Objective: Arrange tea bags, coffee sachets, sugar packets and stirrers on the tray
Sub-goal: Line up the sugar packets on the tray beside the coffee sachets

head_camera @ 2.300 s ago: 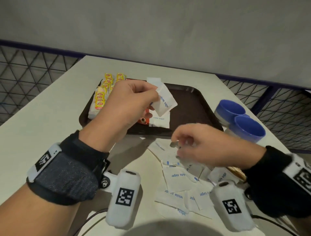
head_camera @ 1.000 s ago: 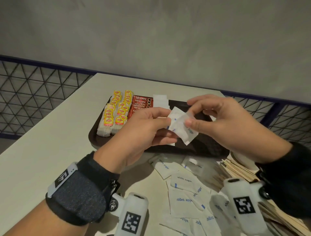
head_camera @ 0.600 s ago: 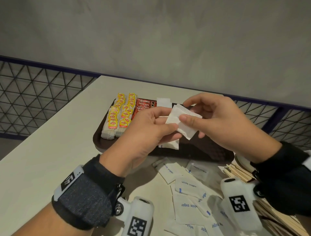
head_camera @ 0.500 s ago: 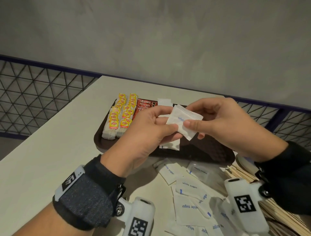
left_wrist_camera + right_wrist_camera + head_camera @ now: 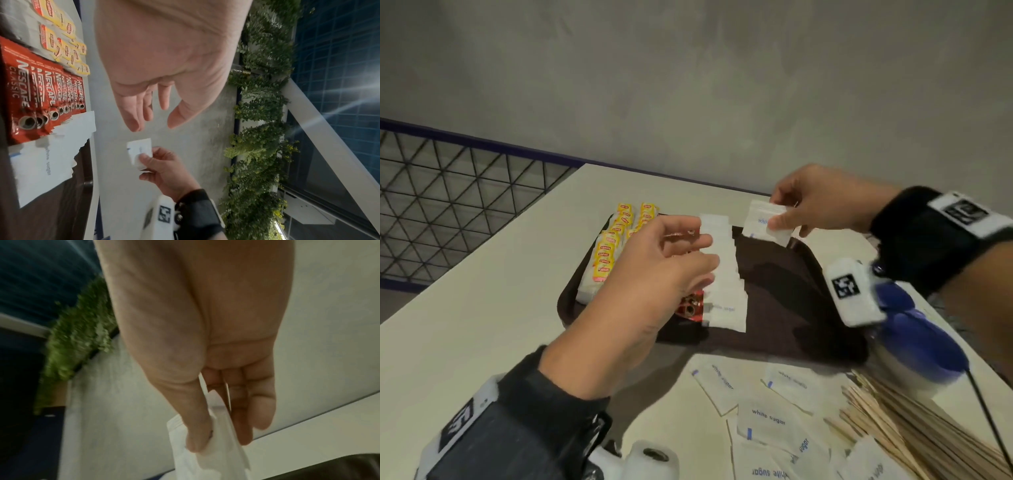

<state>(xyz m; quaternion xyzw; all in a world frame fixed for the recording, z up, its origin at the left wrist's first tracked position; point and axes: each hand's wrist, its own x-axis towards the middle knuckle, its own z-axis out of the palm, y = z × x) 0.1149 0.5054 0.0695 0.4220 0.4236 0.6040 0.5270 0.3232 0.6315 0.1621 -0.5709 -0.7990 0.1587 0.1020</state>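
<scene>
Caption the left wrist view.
Empty left hand above coffee sachets; right hand pinches a sugar packet.

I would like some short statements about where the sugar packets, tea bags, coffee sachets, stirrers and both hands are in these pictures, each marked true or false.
1. The right hand pinches a sugar packet. True.
2. The left hand grips a coffee sachet. False: it holds nothing, its fingers loosely curled above the tray.
3. The tea bags lie on the tray. True.
4. The wooden stirrers are already on the tray. False: they lie on the table, beside the loose sugar packets.
5. The coffee sachets lie between the tea bags and a row of sugar packets. True.
</scene>
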